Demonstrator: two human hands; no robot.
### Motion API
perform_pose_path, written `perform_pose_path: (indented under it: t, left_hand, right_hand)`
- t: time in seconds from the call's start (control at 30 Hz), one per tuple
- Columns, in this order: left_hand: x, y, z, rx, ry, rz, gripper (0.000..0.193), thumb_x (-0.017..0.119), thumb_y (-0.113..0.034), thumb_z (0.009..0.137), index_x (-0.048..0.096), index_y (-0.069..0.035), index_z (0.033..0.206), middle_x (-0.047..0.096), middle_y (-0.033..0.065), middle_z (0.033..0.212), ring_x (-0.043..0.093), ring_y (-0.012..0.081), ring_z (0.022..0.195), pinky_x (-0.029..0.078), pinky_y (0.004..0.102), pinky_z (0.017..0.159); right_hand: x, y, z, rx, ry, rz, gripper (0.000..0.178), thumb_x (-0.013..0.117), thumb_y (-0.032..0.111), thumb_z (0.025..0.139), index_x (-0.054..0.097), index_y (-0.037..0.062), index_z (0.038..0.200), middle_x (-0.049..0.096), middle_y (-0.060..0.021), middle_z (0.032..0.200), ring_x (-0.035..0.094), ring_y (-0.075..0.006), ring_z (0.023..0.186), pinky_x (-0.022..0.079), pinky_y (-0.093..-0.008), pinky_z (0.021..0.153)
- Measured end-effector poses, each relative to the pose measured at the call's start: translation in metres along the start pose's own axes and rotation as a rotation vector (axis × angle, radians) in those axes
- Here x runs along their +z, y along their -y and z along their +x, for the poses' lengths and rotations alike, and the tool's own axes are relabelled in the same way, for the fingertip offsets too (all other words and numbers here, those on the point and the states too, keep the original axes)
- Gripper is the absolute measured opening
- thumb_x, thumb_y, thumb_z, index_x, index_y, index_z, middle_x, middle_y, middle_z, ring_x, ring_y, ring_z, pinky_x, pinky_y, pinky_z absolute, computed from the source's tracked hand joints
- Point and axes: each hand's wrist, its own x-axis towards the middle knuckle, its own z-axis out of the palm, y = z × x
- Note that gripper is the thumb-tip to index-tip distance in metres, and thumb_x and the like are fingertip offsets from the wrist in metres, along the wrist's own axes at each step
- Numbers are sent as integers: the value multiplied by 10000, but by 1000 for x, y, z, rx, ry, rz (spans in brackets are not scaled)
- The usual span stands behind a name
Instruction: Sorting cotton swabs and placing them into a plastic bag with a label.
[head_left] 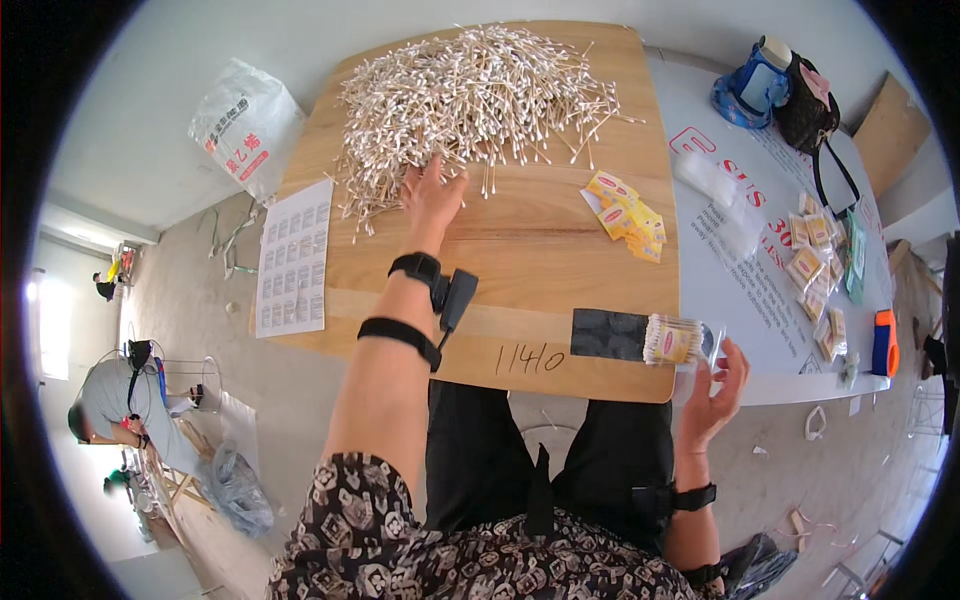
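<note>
My left hand [432, 195] reaches forward onto the near edge of a big heap of cotton swabs [470, 95] on a wooden board [530, 250]; its fingers rest among the swabs. My right hand [712, 385] is at the board's near right corner, holding a clear plastic bag [685, 342] packed with swabs and a yellow label. A black rectangular piece [608, 334] lies just left of that bag.
Yellow labels [628, 215] lie on the board's right side. A printed sheet [293, 258] hangs at its left edge. The white table [770, 300] to the right carries filled packets [815, 255], clear bags, an orange tool [884, 342] and a dark handbag [805, 105]. Another person sits far left.
</note>
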Motion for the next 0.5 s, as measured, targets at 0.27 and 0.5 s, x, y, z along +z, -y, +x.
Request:
perform_pose_path:
  t: [0.27, 0.5]
  left_hand:
    - [38, -37, -9, 45, 34, 171, 612, 566, -379, 894, 434, -67, 1404, 342, 316, 1423, 305, 462, 1357, 198, 523, 1154]
    - [10, -33, -40, 320, 94, 153, 634, 638, -342, 872, 429, -107, 1422, 272, 230, 1520, 225, 440, 1417, 244, 551, 1138]
  right_hand:
    - [47, 52, -18, -164, 275, 131, 309, 615, -1, 825, 607, 27, 1133, 574, -134, 1150, 535, -323, 1111, 396, -425, 1011]
    - [67, 48, -23, -319, 370, 59, 329, 626, -50, 754, 617, 15, 1076, 589, -146, 1114, 567, -345, 1000, 467, -431, 881]
